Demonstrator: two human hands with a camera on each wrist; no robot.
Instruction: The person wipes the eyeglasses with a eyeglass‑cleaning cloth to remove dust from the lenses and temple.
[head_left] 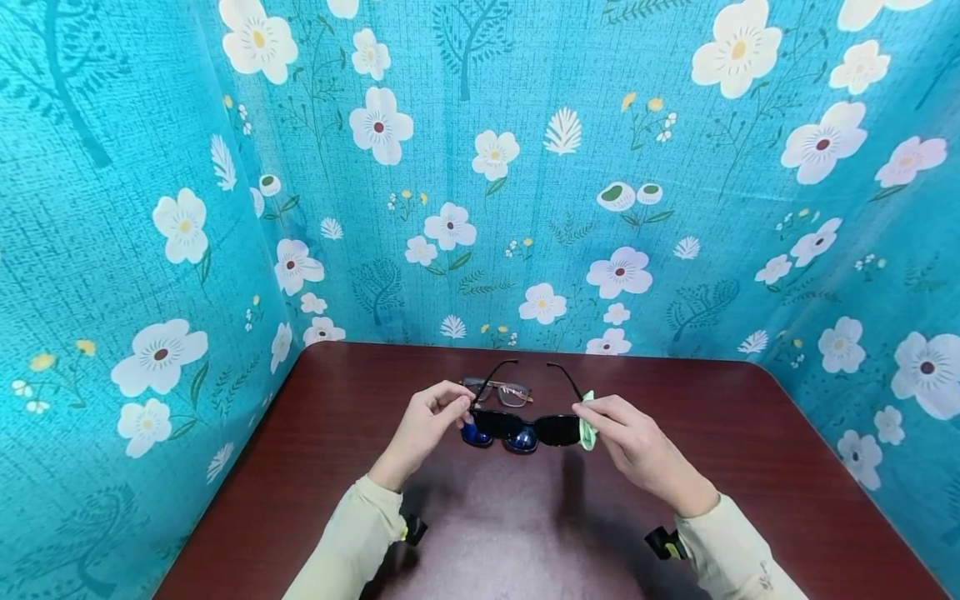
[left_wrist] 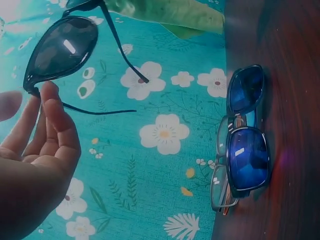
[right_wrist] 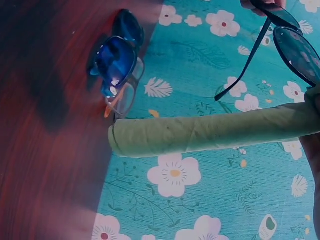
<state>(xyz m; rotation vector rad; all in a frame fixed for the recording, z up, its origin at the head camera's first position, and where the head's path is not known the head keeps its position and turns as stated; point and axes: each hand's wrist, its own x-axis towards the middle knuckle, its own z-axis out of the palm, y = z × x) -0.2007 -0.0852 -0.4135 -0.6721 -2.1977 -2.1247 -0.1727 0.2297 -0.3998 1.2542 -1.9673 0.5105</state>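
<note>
Black sunglasses (head_left: pixel 558 430) are held up over the table between both hands, their dark lenses toward the head camera and temples pointing away. My left hand (head_left: pixel 423 429) pinches the frame at its left hinge, thumb and fingertips at the corner. At the opposite end, my right hand (head_left: pixel 641 446) grips the frame's right side together with a light green cloth (head_left: pixel 588 429). The cloth (right_wrist: pixel 210 132) hangs as a long fold in the right wrist view; part of that hand is hidden behind it.
On the dark red table (head_left: pixel 495 517) lie blue-lensed sunglasses (left_wrist: pixel 248 157), and behind them clear eyeglasses (head_left: pixel 514 394) with thin frames. The held sunglasses partly cover the blue pair in the head view. A blue flowered curtain (head_left: pixel 525 192) encloses the table's back and sides.
</note>
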